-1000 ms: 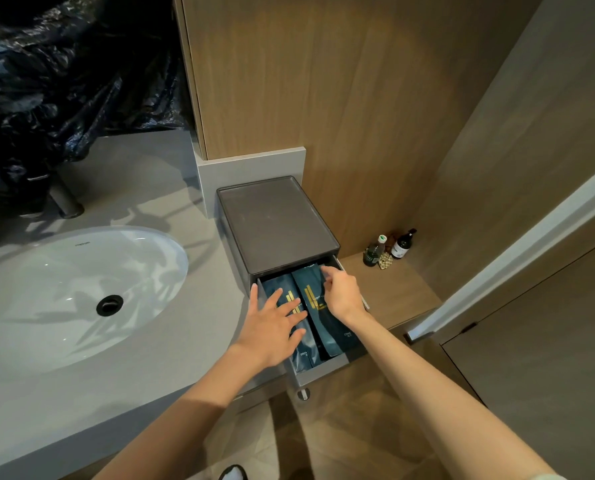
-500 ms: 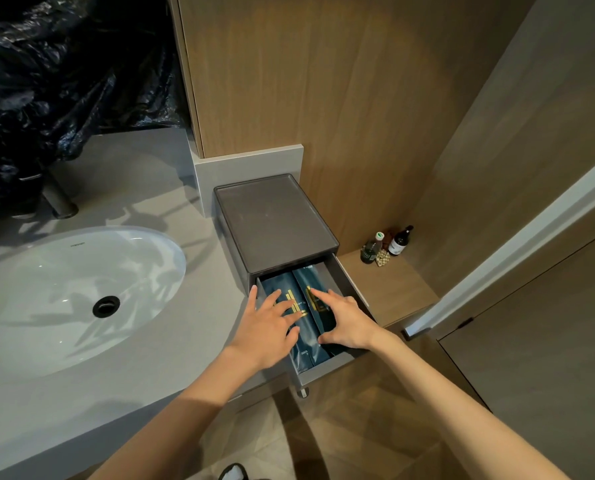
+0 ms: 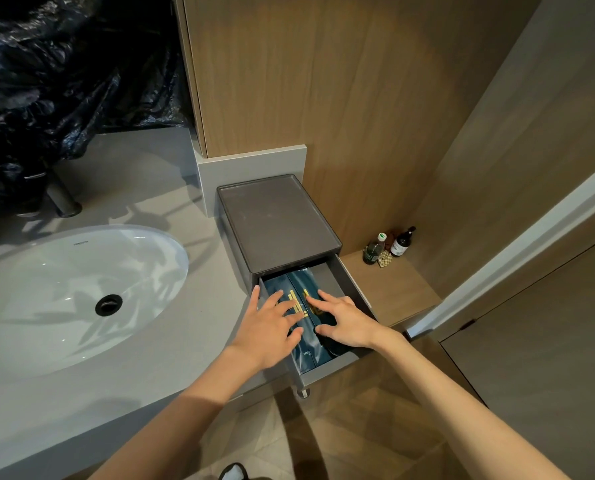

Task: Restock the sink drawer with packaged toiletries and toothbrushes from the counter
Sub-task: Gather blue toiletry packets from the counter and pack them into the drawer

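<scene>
Dark-teal glossy packets (image 3: 299,280) along drawer (image 3: 327,370) left wall: we judge light, soft, slippery. Left hand (image 3: 272,327), right hand (image 3: 344,320) spread flat atop, gripping nothing. Pinch sealed edges.

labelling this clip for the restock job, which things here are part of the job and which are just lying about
Part of the job: open drawer, dark blue packets inside it, left hand and right hand resting on them.

Just lying about: sink, tap, black plastic bag, two bottles on the wooden ledge.
</scene>
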The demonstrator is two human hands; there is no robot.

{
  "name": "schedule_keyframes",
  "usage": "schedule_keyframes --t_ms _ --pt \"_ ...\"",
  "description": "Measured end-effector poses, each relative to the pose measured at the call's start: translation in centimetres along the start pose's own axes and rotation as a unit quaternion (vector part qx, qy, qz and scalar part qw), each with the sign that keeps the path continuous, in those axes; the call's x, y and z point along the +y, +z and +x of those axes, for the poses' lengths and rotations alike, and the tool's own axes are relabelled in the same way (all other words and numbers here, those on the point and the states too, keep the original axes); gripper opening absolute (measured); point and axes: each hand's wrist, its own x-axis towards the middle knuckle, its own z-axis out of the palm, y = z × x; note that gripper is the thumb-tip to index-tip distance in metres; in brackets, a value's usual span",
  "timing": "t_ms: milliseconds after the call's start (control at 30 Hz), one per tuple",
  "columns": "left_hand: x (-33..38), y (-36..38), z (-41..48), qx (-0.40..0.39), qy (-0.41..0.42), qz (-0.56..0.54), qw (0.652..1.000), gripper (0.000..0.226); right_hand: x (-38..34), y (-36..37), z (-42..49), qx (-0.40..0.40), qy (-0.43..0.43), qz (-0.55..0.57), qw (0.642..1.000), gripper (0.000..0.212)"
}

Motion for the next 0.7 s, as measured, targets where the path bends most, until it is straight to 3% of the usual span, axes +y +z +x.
schedule_keyframes --t_ms 100,400,567,700 --pt "0.1 0.0 0.1 0.003 0.000 0.004 1.000 0.050 0.3 0.0 0.0 -0.019 0.013 -0.025 0.999 0.063" --pt "-0.1 0.0 -0.1 0.006 0.004 0.002 1.000 0.050 -0.2 0.7 -0.4 -0.041 0.036 -0.106 0.993 0.081" --pt "-0.7 -0.1 -0.8 0.046 -0.007 -0.026 0.999 0.054 -0.2 0.0 -0.7 0.026 0.001 -0.071 0.997 0.070" --pt "-2.1 0.2 -2.4 0.099 -0.032 -0.045 0.994 0.076 0.0 0.0 -0.8 0.062 -0.053 -0.095 0.992 0.065"
